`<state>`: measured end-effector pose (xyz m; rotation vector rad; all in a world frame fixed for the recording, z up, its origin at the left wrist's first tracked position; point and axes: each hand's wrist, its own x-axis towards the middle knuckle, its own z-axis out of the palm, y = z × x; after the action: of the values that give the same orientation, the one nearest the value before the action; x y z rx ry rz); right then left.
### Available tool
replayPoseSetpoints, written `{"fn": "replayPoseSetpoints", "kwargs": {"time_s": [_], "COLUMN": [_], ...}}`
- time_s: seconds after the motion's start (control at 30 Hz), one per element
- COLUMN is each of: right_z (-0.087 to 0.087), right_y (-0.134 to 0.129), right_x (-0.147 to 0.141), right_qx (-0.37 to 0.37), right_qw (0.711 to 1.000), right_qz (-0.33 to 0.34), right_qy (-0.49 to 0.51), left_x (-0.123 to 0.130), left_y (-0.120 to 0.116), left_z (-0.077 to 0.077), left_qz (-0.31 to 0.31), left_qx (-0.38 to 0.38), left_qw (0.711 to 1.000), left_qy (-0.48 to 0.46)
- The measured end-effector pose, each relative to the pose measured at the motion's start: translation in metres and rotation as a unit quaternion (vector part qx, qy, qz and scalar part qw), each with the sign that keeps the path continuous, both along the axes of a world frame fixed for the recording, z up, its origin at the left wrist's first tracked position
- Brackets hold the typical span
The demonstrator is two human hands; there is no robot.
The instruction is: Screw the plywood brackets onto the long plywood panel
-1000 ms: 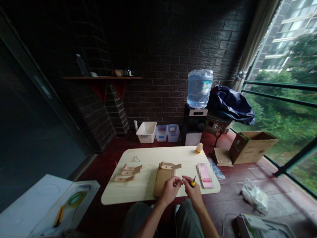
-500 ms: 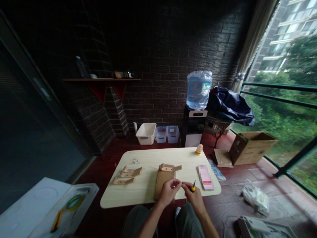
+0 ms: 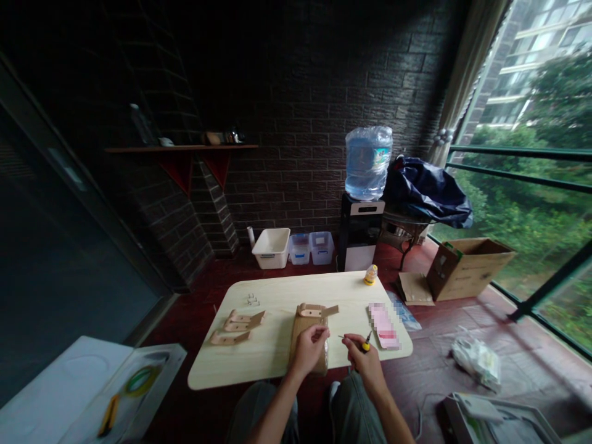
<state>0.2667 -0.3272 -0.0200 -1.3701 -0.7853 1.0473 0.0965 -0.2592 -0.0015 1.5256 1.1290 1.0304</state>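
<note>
My left hand (image 3: 311, 346) is closed in a pinch above a brown board (image 3: 300, 327); what its fingers hold is too small to make out. To its right, my right hand (image 3: 363, 356) holds a screwdriver (image 3: 367, 345) with a yellow and black handle, its tip pointing up. A thin, small screw-like piece (image 3: 341, 336) shows at the right fingertips. On the far end of the board lies a wooden hook piece (image 3: 317, 310). More such wooden pieces (image 3: 243, 322) lie at the table's left, with several small metal hooks or screws (image 3: 252, 300) behind them.
On the pale table (image 3: 272, 290) stand a yellow-capped bottle (image 3: 370, 275) at the back right and a pink blurred packet (image 3: 383, 325) at the right. An open white case (image 3: 152, 382) is at the lower left. Bins (image 3: 272, 248) and a water dispenser (image 3: 361, 234) stand beyond the table.
My hands have moved apart from each other, the left slightly left and the right slightly right. A thin piece now shows at the right fingertips. The whole view has shifted a little.
</note>
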Motion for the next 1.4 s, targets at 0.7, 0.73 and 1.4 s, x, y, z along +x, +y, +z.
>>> {"fn": "replayPoseSetpoints", "kwargs": {"time_s": [0.7, 0.73, 1.4], "right_z": [-0.039, -0.04, -0.039], "right_y": [-0.011, -0.011, -0.035], "right_x": [0.016, 0.013, 0.021], "right_qx": [-0.001, 0.002, -0.022], "right_qw": [0.99, 0.989, 0.99], "right_qz": [-0.049, -0.05, -0.087], "right_qy": [0.129, 0.136, 0.106], "left_x": [-0.005, 0.002, -0.056], "left_y": [0.007, 0.001, -0.017], "left_z": [-0.036, -0.043, -0.047], "left_qz": [0.224, 0.231, -0.086], "left_qx": [0.165, 0.166, 0.228], "left_qw": [0.875, 0.864, 0.866], "left_qy": [0.396, 0.415, 0.437]}}
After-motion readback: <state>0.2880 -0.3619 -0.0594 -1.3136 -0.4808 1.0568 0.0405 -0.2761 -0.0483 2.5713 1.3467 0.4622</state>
